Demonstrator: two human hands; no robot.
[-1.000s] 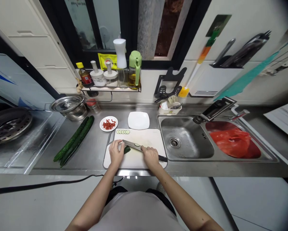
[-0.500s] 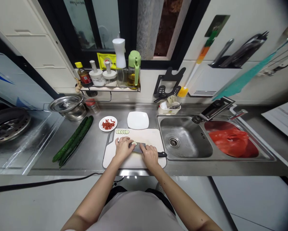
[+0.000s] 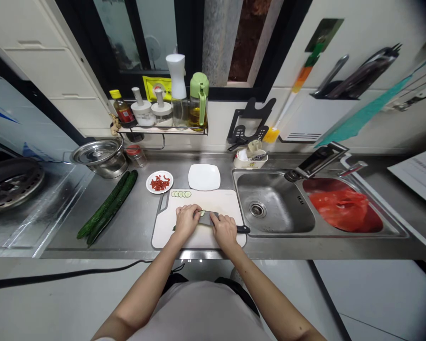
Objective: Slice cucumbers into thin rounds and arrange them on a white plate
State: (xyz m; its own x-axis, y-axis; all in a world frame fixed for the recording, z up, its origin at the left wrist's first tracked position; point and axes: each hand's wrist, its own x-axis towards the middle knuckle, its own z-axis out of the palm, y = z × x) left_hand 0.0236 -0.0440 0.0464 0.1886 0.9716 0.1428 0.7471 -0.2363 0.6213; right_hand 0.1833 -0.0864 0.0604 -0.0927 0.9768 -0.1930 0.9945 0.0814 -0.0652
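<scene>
A cucumber piece (image 3: 174, 228) shows just left of the left grip (image 3: 187, 221), mostly hidden by it. The right grip (image 3: 224, 229) is wrapped round the knife (image 3: 208, 219). The left grip has just moved from that piece to a slice (image 3: 202, 213) at the knife; whether it pinches or only touches it, I cannot tell, but cutting seems paused while the slice comes off. Beyond the left grip, a row of slices (image 3: 181, 193) lies near the cutting board's (image 3: 227, 201) far edge

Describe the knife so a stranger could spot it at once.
Left of the metal sink lies a white cutting board. Over it, the right hand holds the knife. Its broad grey blade and black handle set it apart from the pale, green-rimmed slices nearby.
</scene>
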